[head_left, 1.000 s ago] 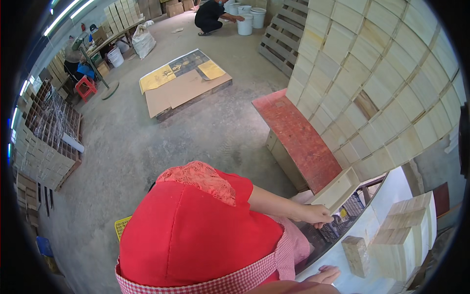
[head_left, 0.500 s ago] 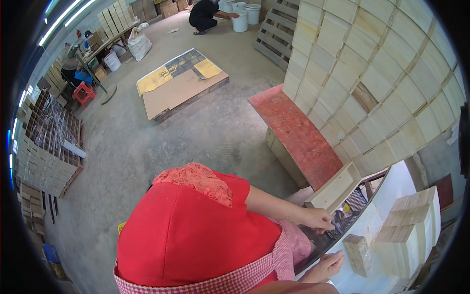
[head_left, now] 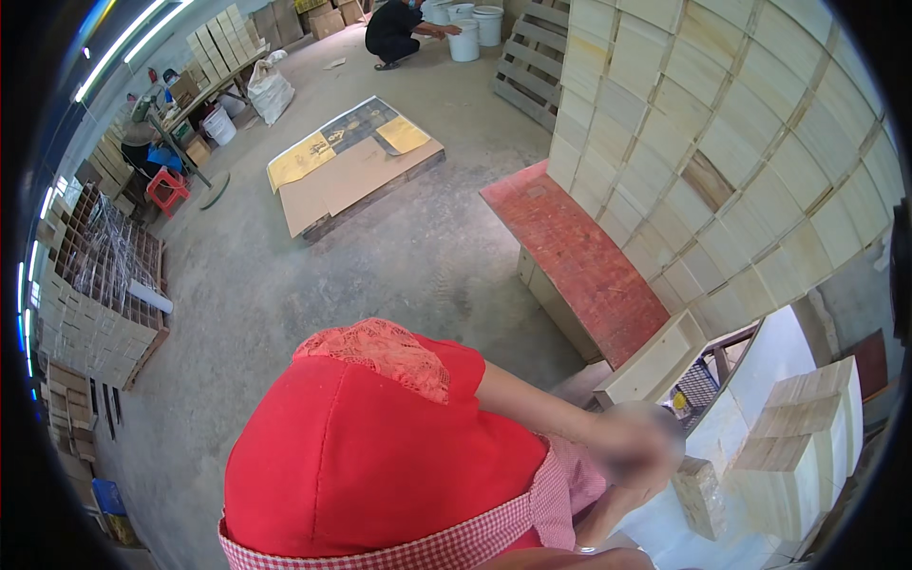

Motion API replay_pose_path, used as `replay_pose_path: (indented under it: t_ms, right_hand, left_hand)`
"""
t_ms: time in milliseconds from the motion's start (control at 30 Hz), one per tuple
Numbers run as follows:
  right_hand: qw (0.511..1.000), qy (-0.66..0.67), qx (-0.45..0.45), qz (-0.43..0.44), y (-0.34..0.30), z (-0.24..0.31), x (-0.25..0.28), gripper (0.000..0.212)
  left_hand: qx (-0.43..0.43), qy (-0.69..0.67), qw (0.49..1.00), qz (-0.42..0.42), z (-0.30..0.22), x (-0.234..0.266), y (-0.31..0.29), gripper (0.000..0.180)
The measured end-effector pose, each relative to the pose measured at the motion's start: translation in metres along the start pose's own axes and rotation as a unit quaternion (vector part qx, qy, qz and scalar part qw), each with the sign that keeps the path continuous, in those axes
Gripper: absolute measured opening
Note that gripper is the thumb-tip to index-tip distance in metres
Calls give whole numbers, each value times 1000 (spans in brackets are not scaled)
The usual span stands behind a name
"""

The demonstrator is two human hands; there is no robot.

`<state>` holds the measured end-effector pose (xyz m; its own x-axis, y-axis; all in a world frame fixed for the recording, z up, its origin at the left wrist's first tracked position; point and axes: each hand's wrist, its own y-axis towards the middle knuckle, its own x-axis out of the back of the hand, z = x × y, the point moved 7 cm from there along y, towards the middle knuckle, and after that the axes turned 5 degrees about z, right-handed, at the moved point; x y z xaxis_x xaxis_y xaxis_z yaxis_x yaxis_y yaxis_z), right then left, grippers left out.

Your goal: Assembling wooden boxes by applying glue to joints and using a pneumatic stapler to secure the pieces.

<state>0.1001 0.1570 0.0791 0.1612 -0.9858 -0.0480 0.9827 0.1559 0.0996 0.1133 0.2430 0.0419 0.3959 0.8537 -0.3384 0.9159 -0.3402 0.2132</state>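
My left hand [head_left: 635, 439] and my right hand [head_left: 635, 492] are together in front of my red top and pink gingham apron. A smear covers the left hand and the upper part of the right, so their fingers and anything between them cannot be made out. Just beyond them a pale wooden block [head_left: 700, 499] stands on a white tabletop [head_left: 760, 366]. Farther right on this top is a group of similar stacked wooden pieces [head_left: 793, 451]. A dark blue plastic basket [head_left: 701, 383] with small items sits past my left hand, beside a shallow wooden box [head_left: 654, 366].
A worn red-topped bench [head_left: 579, 266] extends away beside a tall wall of stacked wooden boxes [head_left: 703, 142]. A cardboard-covered pallet [head_left: 351, 180] lies on the floor. Wrapped stacks [head_left: 104, 285] stand at left. Far back, another person [head_left: 394, 33] squats by white buckets [head_left: 464, 43].
My hands were apart half a second ago, the left by the basket and the right near the block. Now they have come together, the right moving up to the left.
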Motion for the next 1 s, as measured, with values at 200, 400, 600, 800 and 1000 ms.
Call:
replay_pose_path:
  t_ms: [200, 400, 600, 800, 1000]
  right_hand:
    - [996, -38, -38, 76, 17, -74, -15, 41]
    - [972, -113, -25, 206, 38, -171, -68, 33]
    - [964, -96, -136, 208, 26, -254, -54, 20]
    - [962, -94, -153, 204, 20, -274, -48, 17]
    - [956, -141, -149, 210, 21, -265, -49, 28]
  left_hand:
    - [84, 100, 991, -4, 24, 54, -29, 36]
    - [252, 203, 907, -269, 30, 173, -126, 41]
    - [211, 230, 814, -490, -46, 312, -194, 55]
    - [77, 282, 719, -630, -221, 432, -218, 79]
    - [16, 273, 704, -656, -371, 481, -218, 86]
